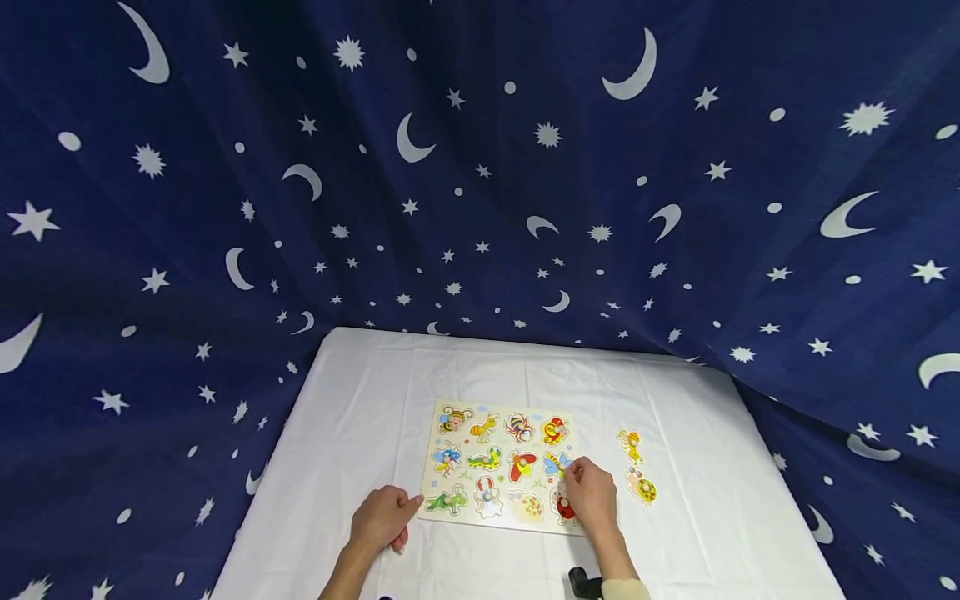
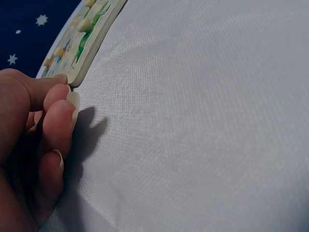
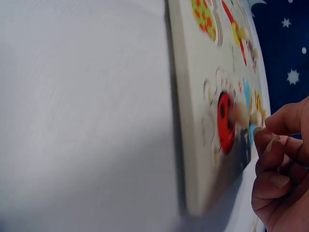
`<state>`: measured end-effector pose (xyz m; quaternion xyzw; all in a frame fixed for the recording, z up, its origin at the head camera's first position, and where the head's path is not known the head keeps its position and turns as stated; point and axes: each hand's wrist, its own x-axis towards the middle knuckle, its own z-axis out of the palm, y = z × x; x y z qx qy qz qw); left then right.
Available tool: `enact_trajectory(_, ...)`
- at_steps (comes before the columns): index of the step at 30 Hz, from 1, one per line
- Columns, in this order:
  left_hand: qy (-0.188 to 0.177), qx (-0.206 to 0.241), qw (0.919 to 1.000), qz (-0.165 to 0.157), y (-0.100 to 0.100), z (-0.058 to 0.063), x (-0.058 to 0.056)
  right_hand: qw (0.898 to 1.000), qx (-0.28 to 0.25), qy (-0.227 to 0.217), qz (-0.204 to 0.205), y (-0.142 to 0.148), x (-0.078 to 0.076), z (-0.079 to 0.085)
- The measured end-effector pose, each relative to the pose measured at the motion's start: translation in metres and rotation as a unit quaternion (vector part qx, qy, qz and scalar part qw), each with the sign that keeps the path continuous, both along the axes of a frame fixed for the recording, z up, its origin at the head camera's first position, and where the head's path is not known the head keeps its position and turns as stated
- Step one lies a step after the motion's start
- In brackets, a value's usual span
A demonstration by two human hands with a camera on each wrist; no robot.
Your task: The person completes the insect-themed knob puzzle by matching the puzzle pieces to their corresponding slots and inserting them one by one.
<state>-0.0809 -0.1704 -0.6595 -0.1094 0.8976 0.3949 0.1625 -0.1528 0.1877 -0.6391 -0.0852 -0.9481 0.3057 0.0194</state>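
Observation:
A wooden peg puzzle board (image 1: 498,527) with insect pieces lies flat on the white cloth. At its near left corner is my left hand (image 1: 381,517), the thumb on the edge and the curled fingers (image 2: 58,116) close beside it, holding that corner. Over the right side, my right hand (image 1: 592,496) pinches at the knob of the blue-winged dragonfly piece (image 1: 553,463), which sits in the board. Just nearer is the red ladybug piece (image 3: 225,121), partly covered by the hand in the head view. A bare printed recess (image 1: 527,505) shows in the bottom row.
Right of the board, an orange ant piece (image 1: 630,447) and a yellow-green spotted piece (image 1: 642,487) lie on the white tablecloth (image 1: 697,467). A black object (image 1: 585,583) shows by the right wrist. Dark blue curtains (image 1: 480,192) with moons and stars surround the table.

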Motion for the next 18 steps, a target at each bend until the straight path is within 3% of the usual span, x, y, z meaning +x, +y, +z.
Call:
enact_trajectory(6, -0.001, 0.007, 1.0, 0.0, -0.003, -0.003, -0.002, 1.0, 0.006, -0.004, -0.016, 0.005, 0.0, -0.001)
enact_trajectory(18, -0.003, 0.006, 1.0, -0.001, -0.001, 0.002, -0.001, 0.999, 0.018, 0.012, -0.046, 0.023, 0.0, -0.001)
